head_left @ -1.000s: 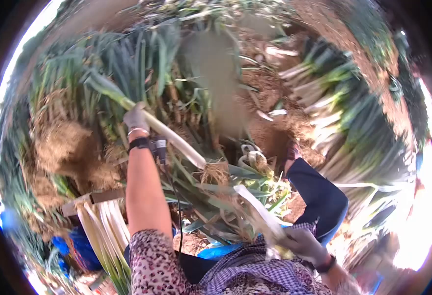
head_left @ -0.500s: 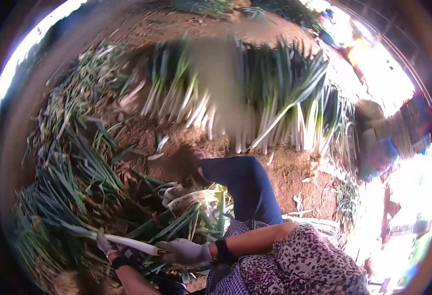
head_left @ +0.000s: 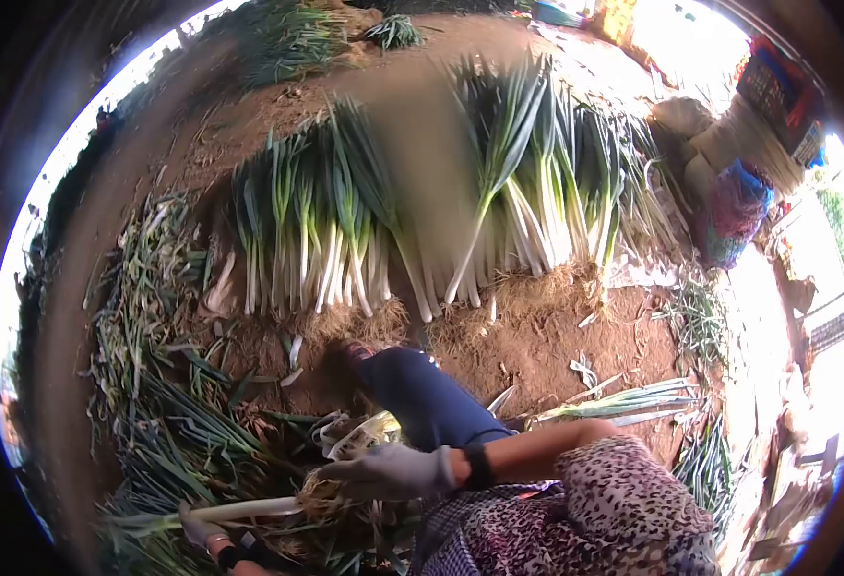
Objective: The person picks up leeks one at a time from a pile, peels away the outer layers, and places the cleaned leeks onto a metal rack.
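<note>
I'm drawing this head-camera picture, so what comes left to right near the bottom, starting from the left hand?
Left hand, leek's white stem, leek's roots, right hand, right wrist's black band, spotted sleeve.

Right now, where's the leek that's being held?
In the head view, the leek is at the lower left, in the left hand, with its roots close by the right hand.

Farm work area: bare soil (head_left: 546, 355), piled leeks (head_left: 345, 216)
</note>
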The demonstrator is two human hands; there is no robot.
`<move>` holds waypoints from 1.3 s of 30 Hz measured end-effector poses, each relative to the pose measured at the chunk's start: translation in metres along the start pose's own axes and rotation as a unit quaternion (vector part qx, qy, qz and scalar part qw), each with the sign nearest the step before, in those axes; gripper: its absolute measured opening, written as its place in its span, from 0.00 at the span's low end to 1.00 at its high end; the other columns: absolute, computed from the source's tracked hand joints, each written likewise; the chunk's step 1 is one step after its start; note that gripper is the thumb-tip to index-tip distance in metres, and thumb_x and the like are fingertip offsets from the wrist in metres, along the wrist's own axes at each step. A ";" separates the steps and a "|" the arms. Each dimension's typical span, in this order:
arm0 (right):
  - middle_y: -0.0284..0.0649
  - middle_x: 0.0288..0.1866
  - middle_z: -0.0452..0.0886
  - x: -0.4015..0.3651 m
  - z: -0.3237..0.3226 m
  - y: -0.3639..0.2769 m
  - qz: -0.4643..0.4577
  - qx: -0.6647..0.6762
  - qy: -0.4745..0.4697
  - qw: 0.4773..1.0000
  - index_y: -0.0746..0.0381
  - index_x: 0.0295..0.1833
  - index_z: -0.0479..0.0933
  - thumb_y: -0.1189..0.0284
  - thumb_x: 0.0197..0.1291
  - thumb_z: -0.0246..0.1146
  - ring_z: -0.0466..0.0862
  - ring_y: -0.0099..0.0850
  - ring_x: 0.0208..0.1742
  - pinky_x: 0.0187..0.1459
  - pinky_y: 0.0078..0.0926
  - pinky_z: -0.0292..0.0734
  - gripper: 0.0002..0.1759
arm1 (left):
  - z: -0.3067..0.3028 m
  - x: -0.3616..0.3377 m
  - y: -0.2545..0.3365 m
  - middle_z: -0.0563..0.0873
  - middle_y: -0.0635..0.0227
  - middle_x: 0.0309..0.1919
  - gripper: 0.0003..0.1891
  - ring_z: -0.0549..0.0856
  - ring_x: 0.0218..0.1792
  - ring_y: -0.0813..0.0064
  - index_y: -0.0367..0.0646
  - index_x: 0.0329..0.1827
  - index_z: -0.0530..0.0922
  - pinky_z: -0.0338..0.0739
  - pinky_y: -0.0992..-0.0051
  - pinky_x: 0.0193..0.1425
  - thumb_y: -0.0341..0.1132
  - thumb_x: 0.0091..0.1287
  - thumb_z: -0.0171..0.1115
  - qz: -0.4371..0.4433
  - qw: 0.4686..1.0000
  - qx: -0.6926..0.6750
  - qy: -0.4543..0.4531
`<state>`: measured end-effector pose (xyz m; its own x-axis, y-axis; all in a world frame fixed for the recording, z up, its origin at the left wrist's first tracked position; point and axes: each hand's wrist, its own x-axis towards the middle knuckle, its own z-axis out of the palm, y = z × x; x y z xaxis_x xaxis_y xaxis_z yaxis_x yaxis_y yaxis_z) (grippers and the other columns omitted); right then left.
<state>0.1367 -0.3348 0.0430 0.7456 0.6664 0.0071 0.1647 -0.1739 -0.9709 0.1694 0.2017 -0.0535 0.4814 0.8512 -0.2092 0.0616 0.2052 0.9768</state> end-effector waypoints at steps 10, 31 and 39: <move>0.45 0.51 0.82 0.048 -0.067 0.060 -0.122 0.172 0.220 0.952 0.60 0.72 0.64 0.69 0.64 0.64 0.85 0.39 0.48 0.46 0.35 0.82 0.31 | 0.375 -0.262 0.152 0.82 0.66 0.33 0.19 0.85 0.37 0.71 0.38 0.45 0.81 0.78 0.71 0.37 0.46 0.62 0.69 0.205 0.933 0.002 -0.295; 0.40 0.39 0.85 0.034 -0.202 0.453 0.355 0.398 0.510 0.675 0.58 0.56 0.78 0.58 0.70 0.56 0.84 0.35 0.41 0.46 0.37 0.78 0.18 | 0.321 -0.206 -0.128 0.86 0.59 0.39 0.16 0.85 0.39 0.72 0.28 0.55 0.75 0.81 0.73 0.49 0.30 0.69 0.55 -0.078 0.836 0.324 -0.436; 0.50 0.43 0.85 0.019 -0.278 0.374 0.379 -0.040 0.683 0.622 0.64 0.51 0.76 0.61 0.60 0.66 0.86 0.45 0.47 0.50 0.41 0.77 0.20 | 0.264 -0.189 -0.134 0.87 0.59 0.40 0.16 0.85 0.40 0.73 0.30 0.55 0.76 0.80 0.74 0.49 0.31 0.69 0.54 -0.108 0.821 0.382 -0.412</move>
<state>0.3920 -0.5885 -0.2535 0.4720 -0.8594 -0.1967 -0.5789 -0.1338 -0.8044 0.3007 -0.1141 -0.1328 0.7958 0.1552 -0.5853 0.6009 -0.3217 0.7317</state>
